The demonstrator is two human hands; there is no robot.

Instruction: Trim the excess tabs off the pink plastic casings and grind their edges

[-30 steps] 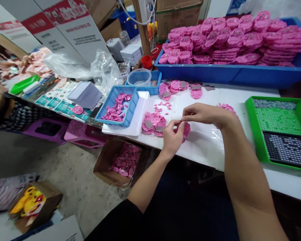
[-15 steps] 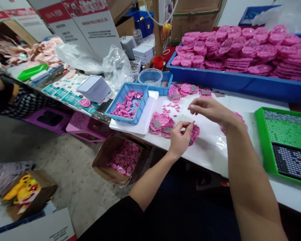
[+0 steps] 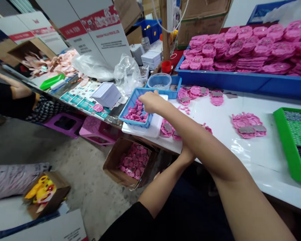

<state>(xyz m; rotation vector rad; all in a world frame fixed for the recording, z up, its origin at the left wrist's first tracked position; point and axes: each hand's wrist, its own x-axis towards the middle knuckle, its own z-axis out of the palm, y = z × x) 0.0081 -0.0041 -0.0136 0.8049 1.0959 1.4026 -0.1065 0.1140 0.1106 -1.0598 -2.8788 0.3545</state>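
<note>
My right hand (image 3: 150, 101) reaches left across my body into a small blue tray (image 3: 127, 107) of little pink parts (image 3: 136, 114). Its fingers are curled down onto the parts, and what they pinch is hidden. My left hand is covered by my right forearm; only its wrist (image 3: 188, 154) shows at the table's edge. A sliver of a pink shell (image 3: 207, 128) peeks out above the forearm where that hand is. Finished pink shells with metal plates (image 3: 167, 129) lie just left of it on the white table (image 3: 215, 113).
More pink shells (image 3: 248, 124) lie at my right, beside a green tray (image 3: 282, 134). A long blue bin (image 3: 240, 82) piled with pink pieces lines the back. A cardboard box (image 3: 132, 160) of pink pieces stands on the floor. Another person's sleeve (image 3: 5, 100) is far left.
My right hand left the pink shell and swung left into the blue tray. My left hand dropped behind the right forearm. The camera turned left.
</note>
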